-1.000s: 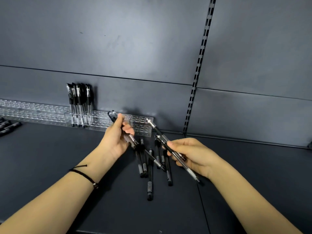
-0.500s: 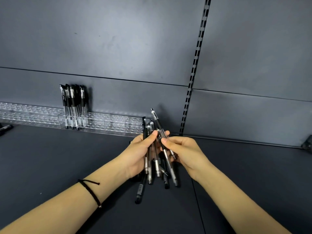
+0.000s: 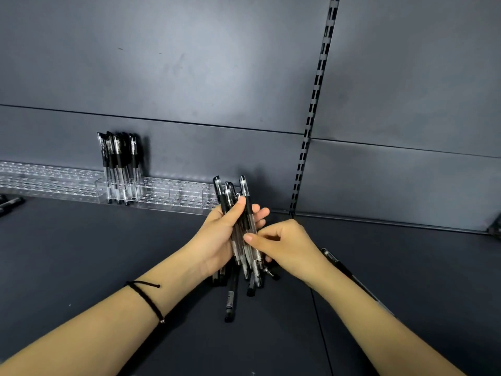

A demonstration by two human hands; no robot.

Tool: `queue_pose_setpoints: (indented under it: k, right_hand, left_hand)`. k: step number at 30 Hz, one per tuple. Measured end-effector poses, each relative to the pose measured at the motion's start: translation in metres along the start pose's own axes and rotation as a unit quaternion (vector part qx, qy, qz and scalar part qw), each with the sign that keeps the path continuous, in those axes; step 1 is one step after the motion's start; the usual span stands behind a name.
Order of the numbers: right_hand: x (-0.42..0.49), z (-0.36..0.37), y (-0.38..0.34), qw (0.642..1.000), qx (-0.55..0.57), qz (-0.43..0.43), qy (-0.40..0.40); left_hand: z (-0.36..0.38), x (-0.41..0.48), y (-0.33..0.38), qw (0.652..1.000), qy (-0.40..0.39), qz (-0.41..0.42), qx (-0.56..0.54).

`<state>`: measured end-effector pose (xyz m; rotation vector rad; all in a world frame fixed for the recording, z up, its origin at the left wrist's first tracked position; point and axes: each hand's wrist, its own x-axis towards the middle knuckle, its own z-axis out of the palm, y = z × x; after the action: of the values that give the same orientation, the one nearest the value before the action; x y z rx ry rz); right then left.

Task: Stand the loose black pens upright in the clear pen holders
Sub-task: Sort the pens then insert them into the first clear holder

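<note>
Left hand (image 3: 219, 234) grips a bundle of black pens (image 3: 227, 198), thumb wrapped across the front, caps up, bundle near upright above the shelf (image 3: 81, 253) at mid-width. Right hand (image 3: 287, 245) has its fingers curled and pinches the lower barrels of the same bundle, thumb tip on the clear part. Just beneath both hands, loose pens (image 3: 230, 299) lie flat on the shelf. One more pen (image 3: 336, 260) lies partly hidden behind the right forearm. Clear pen holders (image 3: 176, 192) run along the back edge, from the left edge to about mid-width. A cluster of standing pens (image 3: 116, 164) fills one section, well left of the hands. A couple of pens (image 3: 10, 203) lie at the left edge. Black cord bracelet (image 3: 147, 299) on the left wrist.
</note>
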<state>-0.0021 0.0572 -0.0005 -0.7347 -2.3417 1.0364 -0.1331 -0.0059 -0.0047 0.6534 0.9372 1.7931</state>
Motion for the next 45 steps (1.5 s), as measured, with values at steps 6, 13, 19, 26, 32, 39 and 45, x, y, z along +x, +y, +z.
queue_pose_setpoints:
  k: [6, 13, 19, 26, 32, 39, 45]
  right_hand:
    - [0.0, -0.043, 0.007, 0.985, -0.163, 0.03, 0.047]
    - [-0.007, -0.084, 0.024, 0.928, -0.259, 0.264, -0.042]
    - [-0.003, -0.075, 0.028, 0.952, -0.194, 0.233, -0.039]
    - [0.006, -0.051, 0.006, 0.957, 0.271, 0.101, 0.035]
    - [0.028, -0.022, -0.029, 0.943, 0.31, 0.046, 0.116]
    - [0.025, -0.014, -0.016, 0.993, -0.007, 0.092, 0.067]
    - [0.012, -0.015, -0.018, 0.962, -0.194, 0.144, -0.124]
  left_hand:
    - [-0.003, 0.003, 0.002, 0.999, 0.025, -0.005, -0.045]
    - [-0.013, 0.006, 0.009, 0.999, 0.019, 0.012, -0.035]
    - [-0.018, 0.008, 0.013, 0.994, 0.001, -0.03, -0.102]
    - [-0.012, 0.004, 0.014, 0.99, -0.013, -0.139, -0.027]
    - [-0.006, -0.008, 0.014, 0.977, -0.116, -0.165, 0.073]
    - [-0.024, 0.004, 0.032, 0.993, -0.052, -0.106, -0.014]
    - [-0.044, 0.015, 0.039, 0.991, 0.003, -0.078, -0.105]
